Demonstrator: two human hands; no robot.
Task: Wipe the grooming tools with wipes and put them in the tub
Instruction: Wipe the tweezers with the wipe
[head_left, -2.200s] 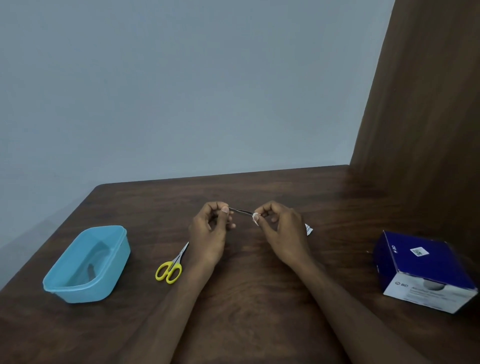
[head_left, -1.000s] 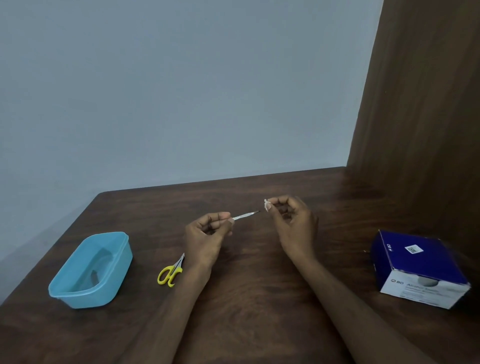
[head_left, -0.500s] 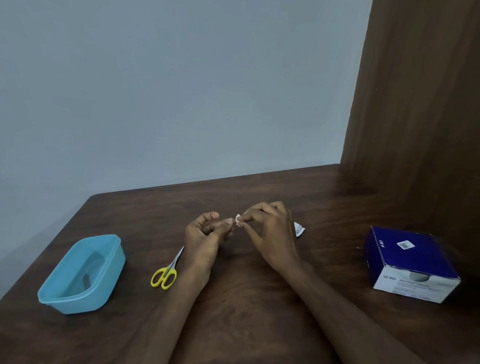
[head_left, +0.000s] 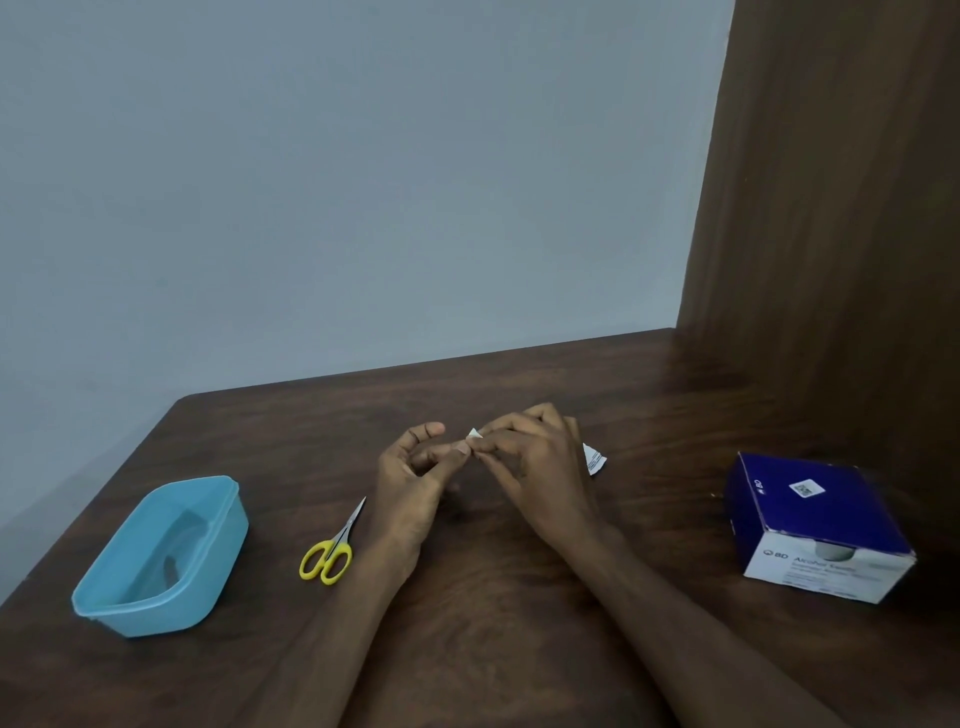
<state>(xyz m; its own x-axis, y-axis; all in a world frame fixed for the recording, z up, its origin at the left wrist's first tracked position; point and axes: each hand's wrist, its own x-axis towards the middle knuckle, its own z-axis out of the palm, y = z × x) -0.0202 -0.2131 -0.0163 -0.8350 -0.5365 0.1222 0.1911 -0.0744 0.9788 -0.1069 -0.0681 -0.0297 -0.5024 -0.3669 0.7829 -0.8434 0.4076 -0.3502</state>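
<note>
White wipe (head_left: 474, 434), folded small

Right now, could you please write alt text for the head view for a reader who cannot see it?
Two hands meet over a dark wooden table: the right hand pinches a small white wipe against the fingers of the left hand. Yellow-handled scissors and a blue tub lie left; a blue box and a torn wrapper right.
</note>
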